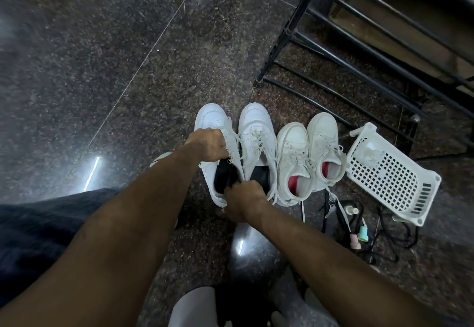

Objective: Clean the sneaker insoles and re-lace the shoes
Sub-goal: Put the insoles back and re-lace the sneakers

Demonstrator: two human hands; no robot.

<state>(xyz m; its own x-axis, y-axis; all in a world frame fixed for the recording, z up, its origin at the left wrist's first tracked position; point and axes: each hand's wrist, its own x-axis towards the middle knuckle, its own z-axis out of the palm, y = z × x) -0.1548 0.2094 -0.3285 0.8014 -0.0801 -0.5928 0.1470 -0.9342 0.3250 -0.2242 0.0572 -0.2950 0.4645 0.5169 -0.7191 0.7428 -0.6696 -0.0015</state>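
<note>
The right hand sits nearest, fingers curled at the heel opening of the leftmost white sneaker, pinching what looks like its dark insole (the grip itself is partly hidden by the knuckles). Just beyond, the left hand clamps the same sneaker's tongue and laces, fingers folded over them. Its mate stands touching it on the right, then a smaller pair with red linings. A white plastic basket lies tipped further right, and a black metal rack stands farthest.
</note>
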